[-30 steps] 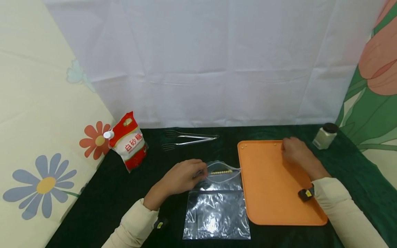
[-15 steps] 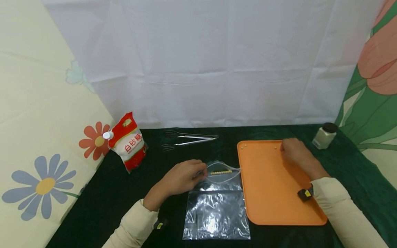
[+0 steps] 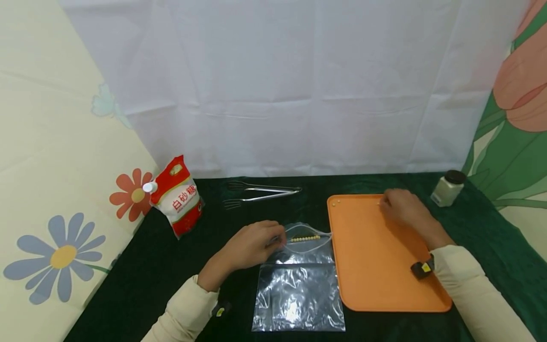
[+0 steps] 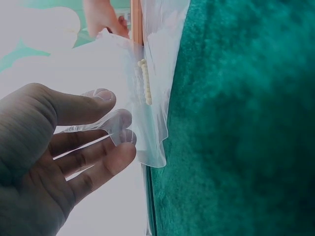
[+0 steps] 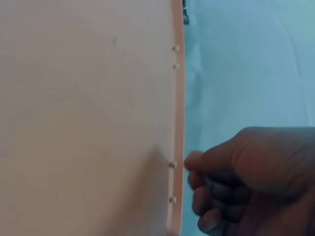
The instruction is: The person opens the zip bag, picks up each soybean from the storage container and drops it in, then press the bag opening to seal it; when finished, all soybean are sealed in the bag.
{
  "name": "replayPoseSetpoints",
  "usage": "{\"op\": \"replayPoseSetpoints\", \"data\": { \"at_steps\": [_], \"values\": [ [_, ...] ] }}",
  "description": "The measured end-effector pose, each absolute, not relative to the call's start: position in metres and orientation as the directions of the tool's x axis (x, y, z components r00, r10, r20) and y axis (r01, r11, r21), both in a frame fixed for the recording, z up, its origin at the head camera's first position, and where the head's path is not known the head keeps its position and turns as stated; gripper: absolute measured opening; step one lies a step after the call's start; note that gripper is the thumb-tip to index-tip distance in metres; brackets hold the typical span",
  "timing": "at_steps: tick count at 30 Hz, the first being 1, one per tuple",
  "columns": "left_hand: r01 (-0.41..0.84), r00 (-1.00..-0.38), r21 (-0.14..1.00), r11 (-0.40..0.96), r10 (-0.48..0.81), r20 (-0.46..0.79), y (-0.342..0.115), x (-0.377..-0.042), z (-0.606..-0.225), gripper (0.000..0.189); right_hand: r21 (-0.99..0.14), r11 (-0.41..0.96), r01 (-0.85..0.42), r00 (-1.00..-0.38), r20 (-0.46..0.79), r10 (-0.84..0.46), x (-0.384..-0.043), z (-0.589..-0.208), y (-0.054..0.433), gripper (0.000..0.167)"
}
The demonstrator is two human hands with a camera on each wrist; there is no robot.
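Note:
My left hand (image 3: pixel 255 241) pinches the near-left edge of a clear zip bag (image 3: pixel 297 294). The bag lies flat, its mouth spread apart, and the film shows between thumb and fingers in the left wrist view. A row of small yellowish balls (image 3: pixel 305 238) shows at the bag's mouth. My right hand (image 3: pixel 400 207) is at the far rim of the orange tray (image 3: pixel 376 266), thumb out and fingers loosely curled. Its thumb tip is close beside a small ball (image 5: pixel 172 164) along the rim; nothing shows between the fingers.
More balls (image 3: pixel 335 203) sit in the tray's far-left corner. Metal tongs (image 3: pixel 265 192) lie behind the bag. A red and white sugar pouch (image 3: pixel 177 197) stands at the left, and a dark-lidded jar (image 3: pixel 447 188) at the far right. Dark green cloth (image 3: pixel 141 280) covers the table.
My right hand has shifted slightly left along the tray's far rim, to the ball that was beside it. The left hand and bag have stayed in place.

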State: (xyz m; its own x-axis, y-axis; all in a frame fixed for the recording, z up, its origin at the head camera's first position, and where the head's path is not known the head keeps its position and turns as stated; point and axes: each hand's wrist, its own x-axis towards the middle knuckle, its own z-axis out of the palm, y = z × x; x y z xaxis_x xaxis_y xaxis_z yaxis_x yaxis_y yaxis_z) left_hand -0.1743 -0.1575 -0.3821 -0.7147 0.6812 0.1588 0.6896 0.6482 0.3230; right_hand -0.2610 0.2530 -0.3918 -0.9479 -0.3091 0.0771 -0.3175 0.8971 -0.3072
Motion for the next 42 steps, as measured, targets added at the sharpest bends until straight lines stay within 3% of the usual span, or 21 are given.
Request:
{"op": "replayPoseSetpoints", "data": {
  "at_steps": [9,18,30,42],
  "values": [
    [0.692,-0.713,0.317,0.648,0.683,0.159,-0.158,-0.175,-0.382,0.011,-0.486,0.716,-0.5,-0.863,0.216,-0.456,-0.257,-0.386,0.233,0.018],
    [0.698,-0.707,0.322,0.64,0.688,0.165,-0.157,-0.174,-0.382,0.011,-0.59,0.502,-0.633,-0.754,0.321,-0.573,-0.241,-0.376,0.205,0.011],
    [0.703,-0.703,0.311,0.64,0.69,0.17,-0.158,-0.175,-0.382,0.011,-0.565,0.355,-0.745,-0.609,0.36,-0.707,-0.224,-0.375,0.171,0.008],
    [0.701,-0.706,0.31,0.642,0.685,0.178,-0.157,-0.176,-0.38,0.012,-0.583,0.399,-0.708,-0.641,0.291,-0.71,-0.217,-0.378,0.16,0.014]
  ]
}}
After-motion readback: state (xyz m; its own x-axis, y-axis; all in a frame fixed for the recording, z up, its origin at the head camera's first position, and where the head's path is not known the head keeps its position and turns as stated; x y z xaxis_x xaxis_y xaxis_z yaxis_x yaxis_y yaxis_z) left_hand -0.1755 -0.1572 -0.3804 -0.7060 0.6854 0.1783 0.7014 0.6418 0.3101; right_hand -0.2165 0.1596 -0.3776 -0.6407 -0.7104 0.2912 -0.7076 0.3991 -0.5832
